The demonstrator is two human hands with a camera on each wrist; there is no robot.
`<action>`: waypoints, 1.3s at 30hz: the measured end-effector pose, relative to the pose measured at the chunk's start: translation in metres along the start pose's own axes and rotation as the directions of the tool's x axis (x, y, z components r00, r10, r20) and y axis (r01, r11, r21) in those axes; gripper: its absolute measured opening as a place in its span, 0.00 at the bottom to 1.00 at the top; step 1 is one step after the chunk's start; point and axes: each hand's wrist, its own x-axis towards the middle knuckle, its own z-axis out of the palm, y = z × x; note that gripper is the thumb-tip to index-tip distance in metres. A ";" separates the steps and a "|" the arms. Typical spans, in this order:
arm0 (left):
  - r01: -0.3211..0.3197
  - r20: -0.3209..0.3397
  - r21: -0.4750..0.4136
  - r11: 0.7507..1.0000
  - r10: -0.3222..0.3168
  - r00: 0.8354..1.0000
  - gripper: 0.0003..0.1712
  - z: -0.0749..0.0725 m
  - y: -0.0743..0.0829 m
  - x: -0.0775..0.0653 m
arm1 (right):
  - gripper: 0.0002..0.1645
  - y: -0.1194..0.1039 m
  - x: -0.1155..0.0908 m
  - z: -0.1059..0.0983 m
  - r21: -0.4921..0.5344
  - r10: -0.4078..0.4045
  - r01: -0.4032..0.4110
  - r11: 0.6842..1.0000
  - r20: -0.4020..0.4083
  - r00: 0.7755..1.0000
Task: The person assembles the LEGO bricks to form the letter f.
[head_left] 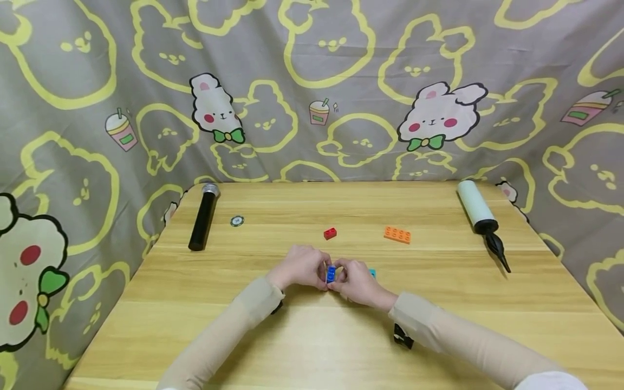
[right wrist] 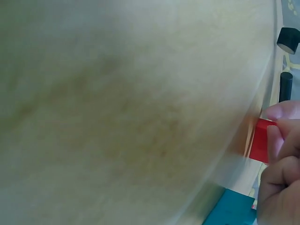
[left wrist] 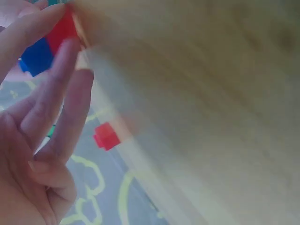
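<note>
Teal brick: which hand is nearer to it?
Right. The right hand is close to the teal brick, partly hiding it in the head view; the left hand is farther away, left of the blue brick.

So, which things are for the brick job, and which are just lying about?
For the job:
blue brick, held
held red brick, against the blue
probably also the loose red brick, orange brick and teal brick

Seemingly just lying about:
microphone
round chip
pump
</note>
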 end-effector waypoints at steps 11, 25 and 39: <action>0.019 -0.127 0.059 0.998 -0.011 0.992 0.18 -0.011 0.006 -0.005 | 0.25 0.000 0.001 -0.004 -0.031 -0.016 0.016 0.999 0.029 0.999; 0.041 -0.104 -0.060 0.997 -0.047 0.994 0.17 -0.004 -0.001 -0.003 | 0.36 0.005 0.000 -0.075 -0.160 0.006 -0.036 0.986 -0.183 0.983; 0.032 -0.037 -0.145 0.989 -0.038 0.999 0.21 0.005 -0.001 0.002 | 0.41 0.078 0.003 -0.157 0.098 0.448 -0.438 0.893 -0.116 0.887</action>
